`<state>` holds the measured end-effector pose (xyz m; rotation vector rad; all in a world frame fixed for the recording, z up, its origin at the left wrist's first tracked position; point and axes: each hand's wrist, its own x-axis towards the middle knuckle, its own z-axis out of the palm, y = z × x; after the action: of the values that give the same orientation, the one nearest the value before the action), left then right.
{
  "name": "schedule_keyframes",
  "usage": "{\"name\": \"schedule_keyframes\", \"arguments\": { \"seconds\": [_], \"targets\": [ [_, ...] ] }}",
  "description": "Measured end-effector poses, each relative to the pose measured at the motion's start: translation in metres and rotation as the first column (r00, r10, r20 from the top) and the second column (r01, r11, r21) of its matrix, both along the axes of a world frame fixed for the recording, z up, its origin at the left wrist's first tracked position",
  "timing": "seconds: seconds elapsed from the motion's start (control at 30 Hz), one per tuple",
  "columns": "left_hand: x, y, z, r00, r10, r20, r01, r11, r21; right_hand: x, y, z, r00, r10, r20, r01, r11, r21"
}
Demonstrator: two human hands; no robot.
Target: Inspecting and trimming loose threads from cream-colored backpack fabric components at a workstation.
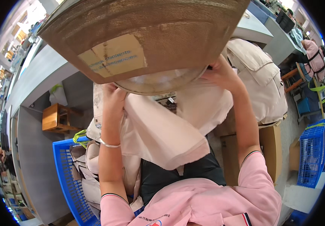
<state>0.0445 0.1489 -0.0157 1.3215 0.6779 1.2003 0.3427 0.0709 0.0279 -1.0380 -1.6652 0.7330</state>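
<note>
A pale pinkish-beige piece of cloth (162, 132) hangs folded above my lap. At its upper left, my left hand (113, 96) is closed on its edge; some fingertips are hidden. Close by on the right, my right hand (221, 75) has its fingers curled under a dark spot at the rim of a round translucent disc (162, 81). What those fingers hold is hidden. More cloth (204, 103) spreads below that hand. A large worn brown panel (170, 41) with a tan label covers the top of the view and blocks what lies behind the disc.
A blue plastic basket (62, 165) with beige bags or fabric stands at my left. At my right, beige backpacks (260, 75) pile over a cardboard box (271, 150). A wooden stool (57, 117) is under the grey table (38, 79). Another blue crate (313, 150) stands far right.
</note>
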Motion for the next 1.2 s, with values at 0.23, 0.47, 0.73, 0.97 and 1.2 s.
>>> {"name": "schedule_keyframes", "arguments": {
  "seconds": [0.23, 0.47, 0.73, 0.97, 1.2],
  "targets": [
    [-0.013, -0.079, -0.007, 0.811, -0.123, -0.572, 0.151, 0.989, 0.002, 0.046, -0.110, 0.006, 0.681, -0.283, 0.675, 0.366, 0.931, 0.021],
    [0.002, -0.151, -0.029, 0.873, -0.166, -0.459, 0.129, 0.985, -0.111, 0.184, -0.250, 0.006, 0.208, -0.586, 0.783, 0.804, 0.559, 0.205],
    [0.026, -0.187, -0.035, 0.841, -0.112, -0.529, 0.145, 0.989, 0.020, 0.314, -0.436, -0.127, -0.189, -0.289, 0.938, 0.868, 0.399, 0.297],
    [0.043, -0.219, -0.040, 0.856, -0.065, -0.513, 0.141, 0.984, 0.109, 0.063, -0.335, -0.131, 0.503, -0.736, 0.453, 0.702, 0.654, 0.281],
    [0.054, -0.260, -0.027, 0.851, -0.122, -0.510, 0.219, 0.967, 0.134, -0.081, -0.260, -0.143, 0.964, -0.260, -0.045, 0.254, 0.961, -0.112]
  ]
}}
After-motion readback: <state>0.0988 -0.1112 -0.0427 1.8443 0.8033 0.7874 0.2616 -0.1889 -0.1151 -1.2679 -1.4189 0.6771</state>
